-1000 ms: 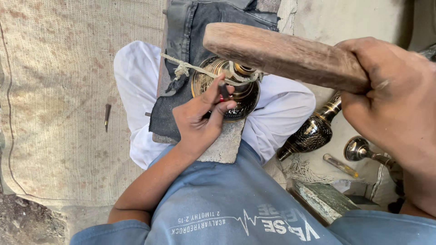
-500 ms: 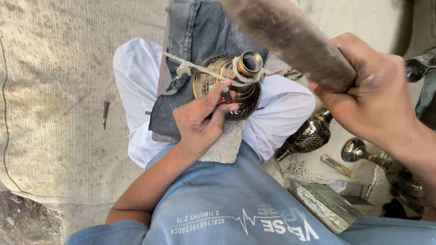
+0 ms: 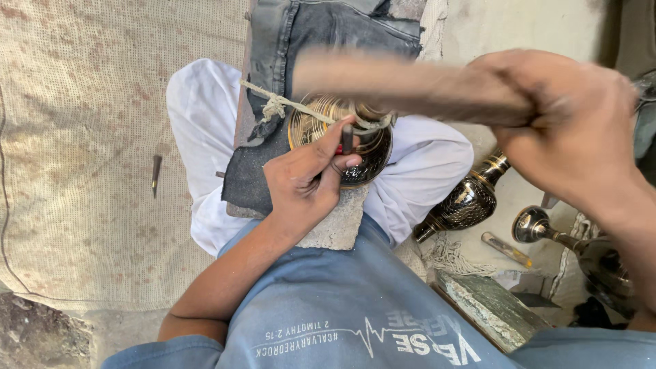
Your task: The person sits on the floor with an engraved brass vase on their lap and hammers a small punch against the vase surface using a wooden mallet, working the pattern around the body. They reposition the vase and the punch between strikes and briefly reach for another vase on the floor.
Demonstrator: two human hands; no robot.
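My left hand (image 3: 305, 179) pinches a small dark chisel (image 3: 347, 139) upright against a round engraved brass vessel (image 3: 365, 145). The vessel lies on a stone slab (image 3: 342, 222) across my lap, tied down with a pale cord (image 3: 277, 104) over dark denim cloth (image 3: 321, 27). My right hand (image 3: 572, 126) grips a wooden mallet (image 3: 383, 78), blurred by motion, its head right above the chisel top. My white trousers (image 3: 195, 130) show on both sides of the slab.
A second small chisel (image 3: 156, 173) lies on the woven mat (image 3: 89, 137) at left. At right stand a dark engraved brass vase (image 3: 468, 201), a shiny metal piece (image 3: 536, 224), a small tool (image 3: 506, 249) and a greenish block (image 3: 488, 307).
The mallet swung up and away to the right, then came back down; it now blurs just above the chisel. My left hand stayed in place on the vessel.
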